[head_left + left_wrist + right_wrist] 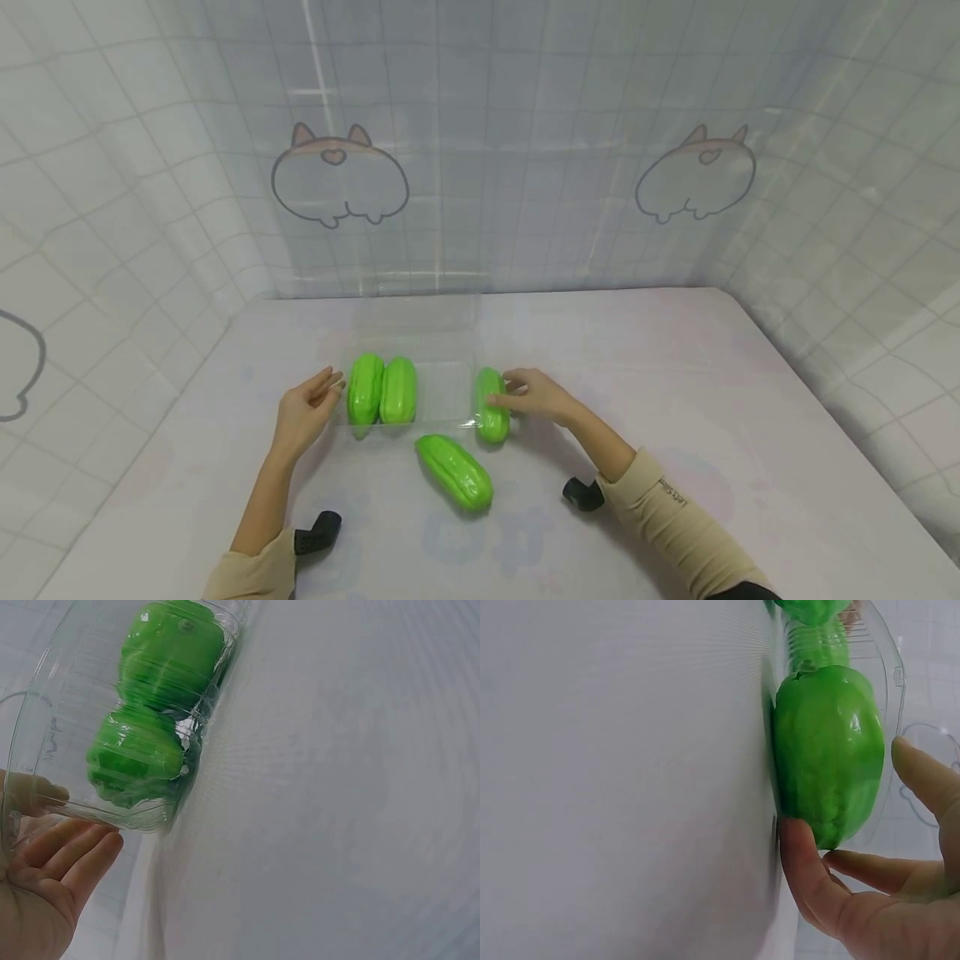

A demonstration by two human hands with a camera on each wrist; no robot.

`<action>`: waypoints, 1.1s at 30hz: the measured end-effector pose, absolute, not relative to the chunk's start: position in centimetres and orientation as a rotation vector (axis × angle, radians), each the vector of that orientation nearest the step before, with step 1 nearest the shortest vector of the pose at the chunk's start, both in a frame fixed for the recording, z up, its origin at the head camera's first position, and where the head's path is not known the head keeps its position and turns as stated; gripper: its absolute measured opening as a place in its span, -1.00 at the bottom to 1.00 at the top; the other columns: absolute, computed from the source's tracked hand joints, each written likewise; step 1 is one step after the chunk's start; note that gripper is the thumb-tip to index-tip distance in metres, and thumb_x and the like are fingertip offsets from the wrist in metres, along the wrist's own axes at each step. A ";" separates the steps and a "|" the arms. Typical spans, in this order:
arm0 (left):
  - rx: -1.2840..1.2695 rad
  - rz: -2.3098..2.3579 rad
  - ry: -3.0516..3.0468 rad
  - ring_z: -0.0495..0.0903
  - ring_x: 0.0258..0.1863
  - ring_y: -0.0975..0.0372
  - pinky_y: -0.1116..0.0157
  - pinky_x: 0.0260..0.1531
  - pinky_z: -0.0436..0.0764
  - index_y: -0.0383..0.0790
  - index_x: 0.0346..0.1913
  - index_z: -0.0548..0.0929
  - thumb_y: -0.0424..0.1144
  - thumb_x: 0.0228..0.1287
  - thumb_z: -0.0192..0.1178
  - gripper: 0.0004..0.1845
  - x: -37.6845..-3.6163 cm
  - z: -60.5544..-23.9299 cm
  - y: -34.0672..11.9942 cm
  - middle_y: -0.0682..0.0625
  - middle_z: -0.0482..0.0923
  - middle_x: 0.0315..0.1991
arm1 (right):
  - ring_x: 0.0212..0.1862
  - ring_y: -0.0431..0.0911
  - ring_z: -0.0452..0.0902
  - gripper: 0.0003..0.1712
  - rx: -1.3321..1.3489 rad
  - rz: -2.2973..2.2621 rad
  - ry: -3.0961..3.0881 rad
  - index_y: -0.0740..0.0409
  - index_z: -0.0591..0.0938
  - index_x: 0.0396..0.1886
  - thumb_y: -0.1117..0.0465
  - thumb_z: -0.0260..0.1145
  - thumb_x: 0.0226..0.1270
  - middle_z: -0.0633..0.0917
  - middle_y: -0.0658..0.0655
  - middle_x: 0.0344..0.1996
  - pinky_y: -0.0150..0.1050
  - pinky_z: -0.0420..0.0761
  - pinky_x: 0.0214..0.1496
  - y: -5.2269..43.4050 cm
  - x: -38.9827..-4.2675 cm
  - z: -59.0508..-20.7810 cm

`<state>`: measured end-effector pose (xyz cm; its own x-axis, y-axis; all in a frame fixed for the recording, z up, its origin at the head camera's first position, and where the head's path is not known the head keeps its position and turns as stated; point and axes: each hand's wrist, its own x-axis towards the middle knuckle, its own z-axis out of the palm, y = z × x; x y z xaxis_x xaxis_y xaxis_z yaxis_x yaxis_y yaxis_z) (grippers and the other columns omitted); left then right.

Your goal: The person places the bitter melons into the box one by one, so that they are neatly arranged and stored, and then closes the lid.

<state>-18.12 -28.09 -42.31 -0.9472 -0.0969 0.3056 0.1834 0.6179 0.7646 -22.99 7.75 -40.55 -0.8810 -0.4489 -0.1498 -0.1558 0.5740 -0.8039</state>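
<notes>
A clear plastic box stands on the table with two glossy green ribbed vegetables side by side in its left part, the left one and the right one. My left hand pinches the box's left wall; in the left wrist view its thumb shows through the plastic and the other fingers lie outside. Just outside the right wall lies a third green vegetable. My right hand reaches round it from the right, fingertips at its side, thumb held over the top. A fourth green vegetable lies in front of the box.
The box's clear lid is folded back behind it. A tiled-pattern curtain rises at the table's rear and sides. Black wrist mounts stick out from the sleeves close above the white tabletop.
</notes>
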 end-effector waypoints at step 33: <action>-0.064 -1.238 -2.528 0.57 -0.03 -0.17 0.76 -0.31 0.42 -0.61 0.23 0.32 -0.40 0.34 0.03 -0.54 -18.2 -42.0 -27.6 -0.36 0.51 0.06 | -0.32 -0.06 0.65 -0.20 -0.256 -1.355 2.433 0.33 0.35 0.30 0.02 0.38 0.16 0.52 0.35 0.12 -0.06 0.58 0.01 8.7 -23.3 -39.3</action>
<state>-18.24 -27.65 -42.00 -0.9463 -0.1012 0.3069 0.1805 0.6224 0.7616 -23.29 8.67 -39.28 -0.9246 -0.3188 -0.2084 0.0093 0.5281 -0.8491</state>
